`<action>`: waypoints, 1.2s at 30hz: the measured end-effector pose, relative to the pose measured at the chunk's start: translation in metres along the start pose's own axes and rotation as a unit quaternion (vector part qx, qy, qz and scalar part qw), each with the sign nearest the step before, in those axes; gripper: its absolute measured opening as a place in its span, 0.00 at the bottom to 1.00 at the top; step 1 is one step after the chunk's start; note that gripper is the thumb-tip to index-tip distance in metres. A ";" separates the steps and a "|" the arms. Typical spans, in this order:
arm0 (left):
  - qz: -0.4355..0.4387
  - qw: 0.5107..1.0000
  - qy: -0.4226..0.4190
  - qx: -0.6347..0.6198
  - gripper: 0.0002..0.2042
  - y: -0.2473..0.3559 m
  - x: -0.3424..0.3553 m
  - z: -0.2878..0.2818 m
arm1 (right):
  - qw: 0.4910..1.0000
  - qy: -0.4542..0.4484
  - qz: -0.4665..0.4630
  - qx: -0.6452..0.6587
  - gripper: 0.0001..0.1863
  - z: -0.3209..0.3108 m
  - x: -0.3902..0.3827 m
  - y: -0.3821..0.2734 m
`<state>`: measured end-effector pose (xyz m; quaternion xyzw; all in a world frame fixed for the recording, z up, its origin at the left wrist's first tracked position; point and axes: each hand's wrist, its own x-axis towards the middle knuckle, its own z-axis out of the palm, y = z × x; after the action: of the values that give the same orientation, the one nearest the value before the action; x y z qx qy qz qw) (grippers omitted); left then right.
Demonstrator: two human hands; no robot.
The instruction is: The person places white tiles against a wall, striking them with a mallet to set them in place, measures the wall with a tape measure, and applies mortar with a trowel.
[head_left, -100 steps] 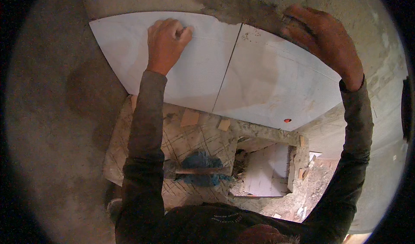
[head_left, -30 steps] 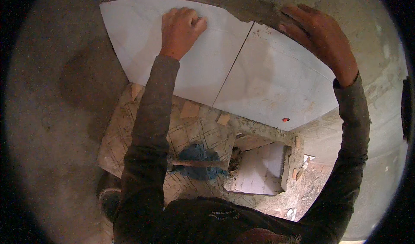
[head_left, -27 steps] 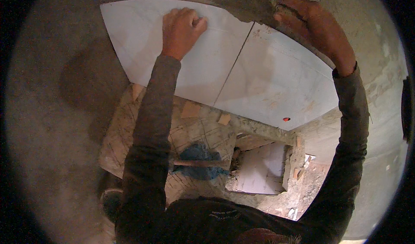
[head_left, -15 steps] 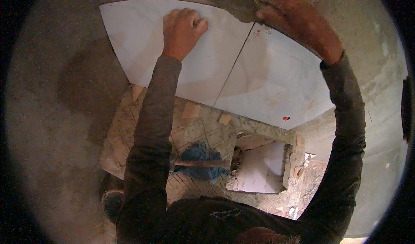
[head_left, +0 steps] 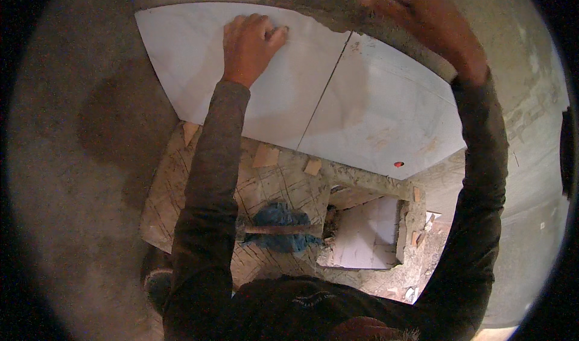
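Observation:
Two large pale tiles stand against the wall, a thin dark joint between them. On the left tile (head_left: 187,57), near its upper edge, my left hand (head_left: 248,48) rests as a closed fist, the back of the hand toward me. I see nothing in it. My right hand (head_left: 410,15), smeared by motion, is raised above the top edge of the right tile (head_left: 374,105), beside damp grey mortar (head_left: 313,0) on the wall. Its fingers are partly cut off by the frame's upper edge, and what they hold, if anything, cannot be made out.
Under the tiles is a scored cement ledge (head_left: 289,187) with small wooden wedges (head_left: 266,157) along the joint. A blue plastic bag (head_left: 280,214) lies under a bar (head_left: 283,229). A square opening (head_left: 368,232) sits at right. A small red-rimmed hole (head_left: 398,164) pierces the right tile.
My right hand has moved up and slightly right, away from the right tile's upper edge. My left fist has shifted only a little to the left. The tiles look unchanged.

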<state>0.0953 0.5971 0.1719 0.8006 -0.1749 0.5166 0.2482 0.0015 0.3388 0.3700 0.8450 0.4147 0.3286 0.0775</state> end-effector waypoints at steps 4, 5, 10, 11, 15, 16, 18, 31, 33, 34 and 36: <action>0.007 1.000 0.000 0.002 0.16 -0.002 0.000 -0.001 | 0.992 0.023 0.034 -0.121 0.24 -0.012 -0.049 0.013; 0.015 1.000 -0.002 0.007 0.17 -0.004 0.000 -0.002 | 0.995 0.009 0.061 -0.077 0.24 -0.007 -0.057 0.019; 0.023 1.000 0.005 -0.005 0.17 -0.004 0.001 0.004 | 0.999 -0.014 0.048 -0.021 0.23 0.020 -0.052 0.011; 0.022 1.000 0.002 -0.002 0.17 -0.005 0.001 0.004 | 0.998 -0.025 0.037 -0.040 0.22 0.027 -0.042 0.007; 0.001 1.000 -0.024 -0.010 0.16 -0.003 0.002 -0.002 | 0.997 -0.076 -0.006 -0.034 0.17 0.015 0.002 -0.011; -0.002 1.000 -0.030 -0.003 0.16 -0.002 0.003 -0.004 | 0.996 -0.093 -0.015 -0.010 0.17 0.005 0.011 -0.016; -0.011 0.999 -0.043 0.009 0.16 0.000 0.003 -0.005 | 0.995 -0.096 0.041 0.007 0.17 -0.004 0.015 -0.030; 0.009 0.999 -0.020 -0.026 0.19 -0.008 0.001 -0.002 | 0.996 -0.070 0.048 -0.011 0.18 -0.009 -0.003 -0.023; 0.014 1.000 -0.004 -0.017 0.19 -0.005 0.001 0.001 | 0.994 -0.014 0.052 -0.099 0.21 -0.010 -0.034 -0.009; 0.010 1.000 -0.014 -0.014 0.19 -0.006 0.000 -0.002 | 0.989 0.020 0.048 -0.135 0.24 -0.005 -0.051 0.001; 0.004 0.999 -0.035 -0.016 0.18 -0.002 0.002 -0.003 | 0.985 -0.019 0.067 -0.159 0.23 -0.004 -0.088 0.005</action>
<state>0.0948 0.6006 0.1739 0.8131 -0.1952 0.4866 0.2529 -0.0364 0.2689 0.3321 0.8539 0.2980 0.3788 0.1965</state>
